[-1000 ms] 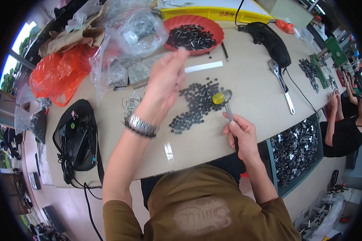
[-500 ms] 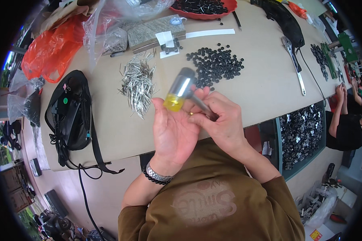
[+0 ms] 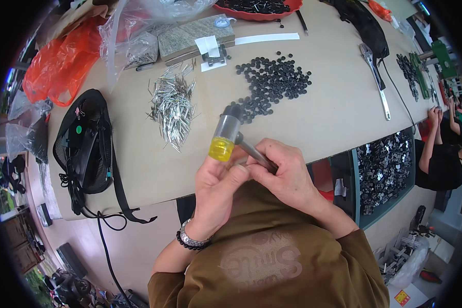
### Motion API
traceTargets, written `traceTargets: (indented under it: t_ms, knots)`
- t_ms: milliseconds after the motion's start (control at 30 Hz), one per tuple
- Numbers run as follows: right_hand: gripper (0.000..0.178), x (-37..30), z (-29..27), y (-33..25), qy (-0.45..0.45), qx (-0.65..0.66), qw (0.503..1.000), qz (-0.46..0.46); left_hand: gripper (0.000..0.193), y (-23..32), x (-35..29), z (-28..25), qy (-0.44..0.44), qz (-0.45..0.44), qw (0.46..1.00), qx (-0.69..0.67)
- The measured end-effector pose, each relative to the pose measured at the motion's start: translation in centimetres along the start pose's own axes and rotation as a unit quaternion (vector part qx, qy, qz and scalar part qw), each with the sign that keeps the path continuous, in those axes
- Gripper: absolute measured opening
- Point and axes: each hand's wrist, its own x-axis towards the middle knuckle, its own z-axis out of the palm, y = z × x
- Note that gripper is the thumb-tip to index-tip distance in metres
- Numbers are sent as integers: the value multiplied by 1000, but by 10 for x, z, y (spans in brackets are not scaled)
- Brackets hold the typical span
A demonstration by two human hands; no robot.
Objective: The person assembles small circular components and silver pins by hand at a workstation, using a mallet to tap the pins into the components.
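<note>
A small mallet (image 3: pixel 228 128) with a metal head, a yellow face and a dark face is held by its handle in my right hand (image 3: pixel 285 172), whose fingers are wrapped round it. Its head tilts over the fingers of my left hand (image 3: pixel 215 190). That hand is closed, thumb pressed in beside my right fingertips; anything it grips is hidden. Beyond the mallet head spreads a pile of small round black caps (image 3: pixel 277 79). To the left of them lies a heap of thin silver pins (image 3: pixel 173 105).
At the back, a stone block (image 3: pixel 192 37) stands by a red tray (image 3: pixel 287 9) of dark parts. A black mesh bag (image 3: pixel 90 138) with straps lies left. An adjustable wrench (image 3: pixel 377 82) lies right, above a bin (image 3: pixel 359 190) of metal pieces. A co-worker's arm (image 3: pixel 432 138) is far right.
My left hand has gone from an open palm to closed, its thumb coming in toward my right fingers. The mallet and both hands have shifted slightly toward me.
</note>
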Motion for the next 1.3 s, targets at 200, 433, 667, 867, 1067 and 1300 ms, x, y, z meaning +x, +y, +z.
traceTargets:
  t_ms: [200, 433, 667, 867, 1067, 1300]
  knots:
    - [17, -13, 6, 10, 67, 21, 997, -28, 20, 5, -6, -9, -9, -28, 995, 95]
    - [23, -14, -7, 6, 54, 58, 997, 18, 13, 9, -1, -5, -10, -128, 991, 26]
    - [14, -9, -26, 22, 104, 184, 971, 107, 2, 13, 30, -11, 71, 121, 900, 413]
    - [8, -3, -41, 38, 167, 235, 953, 96, 6, 7, 61, -21, 59, 243, 800, 545]
    - [9, -3, -40, 44, 164, 246, 948, 116, 10, 3, 71, -17, 63, 326, 746, 577]
    - [9, -4, -40, 47, 154, 247, 951, 104, 9, 1, 73, -19, 67, 323, 744, 581]
